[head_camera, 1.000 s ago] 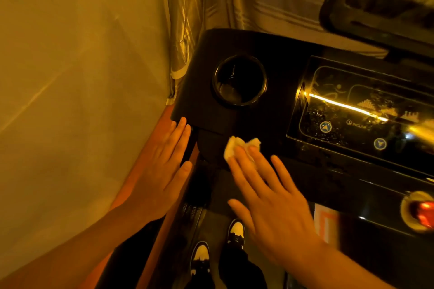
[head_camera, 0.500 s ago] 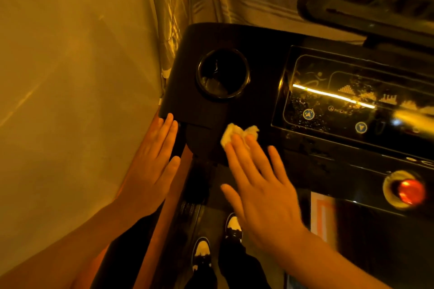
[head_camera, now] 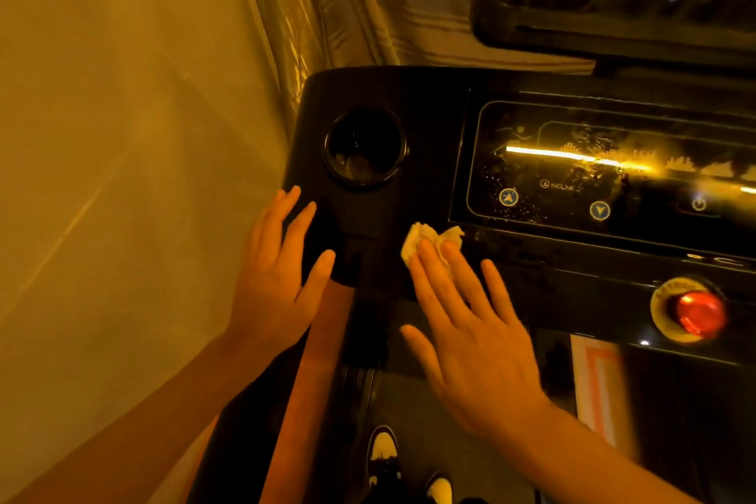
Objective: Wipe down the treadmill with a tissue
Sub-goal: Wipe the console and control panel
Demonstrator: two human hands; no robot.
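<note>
One treadmill console point(head_camera: 429, 102), one round cup holder point(head_camera: 366, 147), one crumpled tissue point(head_camera: 413, 239), one red stop button point(head_camera: 697, 313) — two blue arrow buttons point(head_camera: 508, 197). Two hands — left hand point(head_camera: 274, 282), right hand point(head_camera: 478, 356); two shoes point(head_camera: 382, 448)

- The treadmill console point(head_camera: 433, 102) is glossy black.
- The tissue point(head_camera: 421, 237) is pale cream.
- The button point(head_camera: 697, 313), lower right, is red on a yellow ring.
- The shoes point(head_camera: 382, 448) are black and white.

One wide-angle view looks from the person's head, forward and steeply down, close over the left end of the treadmill console point(head_camera: 429, 106). A wall point(head_camera: 122, 135) fills its left side and the person's shoes point(head_camera: 382, 448) show at the bottom edge
</note>
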